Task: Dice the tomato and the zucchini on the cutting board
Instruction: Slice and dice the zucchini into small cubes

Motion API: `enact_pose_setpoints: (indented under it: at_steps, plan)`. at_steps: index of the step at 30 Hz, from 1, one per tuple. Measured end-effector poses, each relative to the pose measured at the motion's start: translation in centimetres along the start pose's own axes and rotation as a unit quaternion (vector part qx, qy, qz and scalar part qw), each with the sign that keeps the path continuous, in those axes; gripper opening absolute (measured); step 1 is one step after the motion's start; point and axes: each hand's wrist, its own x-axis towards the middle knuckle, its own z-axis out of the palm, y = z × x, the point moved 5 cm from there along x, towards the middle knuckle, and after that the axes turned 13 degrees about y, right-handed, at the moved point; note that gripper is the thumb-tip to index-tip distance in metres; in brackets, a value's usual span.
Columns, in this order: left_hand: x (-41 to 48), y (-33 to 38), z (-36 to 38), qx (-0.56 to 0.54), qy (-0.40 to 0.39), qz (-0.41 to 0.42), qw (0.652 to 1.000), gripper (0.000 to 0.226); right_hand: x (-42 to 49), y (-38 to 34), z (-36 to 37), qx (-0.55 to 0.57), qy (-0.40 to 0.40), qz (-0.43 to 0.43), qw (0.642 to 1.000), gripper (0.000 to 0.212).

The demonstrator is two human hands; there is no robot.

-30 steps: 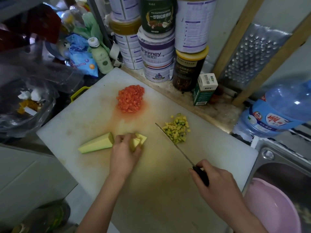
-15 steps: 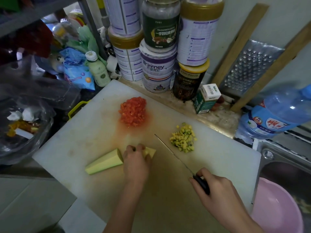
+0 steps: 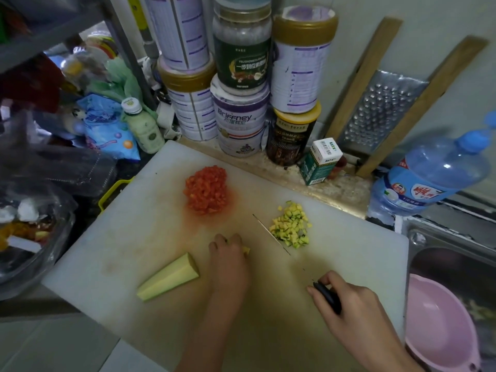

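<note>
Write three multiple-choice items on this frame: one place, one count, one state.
1. The diced zucchini pile lies
A. in the sink
B. on the cutting board, right of the knife blade
C. in the pink bowl

2. Diced piles on the board:
A. one
B. two
C. four

3. The right hand
A. lies flat on the board
B. lifts a bottle
C. grips the knife handle

Key:
1 B, the yellow-green cubes sit just right of the blade.
2 B, only diced tomato and diced zucchini are heaped there.
3 C, its fingers curl round the black handle.
</note>
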Motion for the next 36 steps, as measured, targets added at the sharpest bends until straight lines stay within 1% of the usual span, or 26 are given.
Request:
enact_pose_setpoints:
  at_steps: [4, 13, 19, 22, 24, 25, 27, 29, 31, 33, 34, 36]
  plan:
    - [0.0, 0.5, 0.0, 0.017, -0.020, -0.002, 1.000, 0.038, -0.5, 0.2, 0.2, 0.003, 0.000, 0.011, 1.000, 0.024]
    - [-1.1, 1.0, 0.1, 0.035, -0.015, -0.017, 0.999, 0.035, -1.8, 1.2, -0.3, 0.043, -0.016, 0.032, 0.998, 0.023]
    - [-5.0, 1.3, 0.8, 0.050, -0.025, -0.067, 0.996, 0.035, -3.9, 3.0, 0.1, 0.084, -0.070, 0.063, 0.992, 0.025]
    - [-6.7, 1.6, 1.2, 0.047, -0.010, -0.089, 0.995, 0.037, -4.8, 3.4, 0.5, 0.119, -0.100, 0.081, 0.985, 0.023]
    - [-7.3, 1.8, 1.3, 0.032, 0.000, -0.101, 0.994, 0.044, -5.2, 3.8, 1.1, 0.136, -0.125, 0.093, 0.978, 0.021]
    - [-7.6, 1.7, 1.3, 0.010, 0.004, -0.108, 0.994, 0.052, -5.4, 4.0, 1.4, 0.143, -0.138, 0.097, 0.975, 0.019]
    - [-8.0, 0.9, 1.1, -0.052, 0.000, -0.105, 0.993, 0.077, -5.8, 4.2, 2.0, 0.153, -0.158, 0.100, 0.970, 0.016]
    - [-8.0, -0.3, 0.5, -0.069, -0.019, -0.052, 0.996, 0.093, -6.0, 4.1, 2.5, 0.157, -0.164, 0.099, 0.969, 0.015]
    - [-7.6, -1.7, -0.1, -0.036, -0.054, 0.041, 0.997, 0.096, -6.2, 3.7, 2.8, 0.165, -0.164, 0.107, 0.967, 0.014]
    - [-7.1, -2.4, -0.4, 0.000, -0.072, 0.153, 0.986, 0.093, -6.4, 3.5, 3.4, 0.169, -0.170, 0.125, 0.963, 0.011]
    - [-6.8, -2.6, -0.4, 0.004, -0.068, 0.200, 0.977, 0.089, -6.5, 3.3, 3.7, 0.169, -0.171, 0.135, 0.961, 0.010]
    - [-6.2, -2.8, -0.4, -0.004, -0.057, 0.244, 0.968, 0.078, -6.7, 2.9, 4.1, 0.172, -0.171, 0.152, 0.958, 0.008]
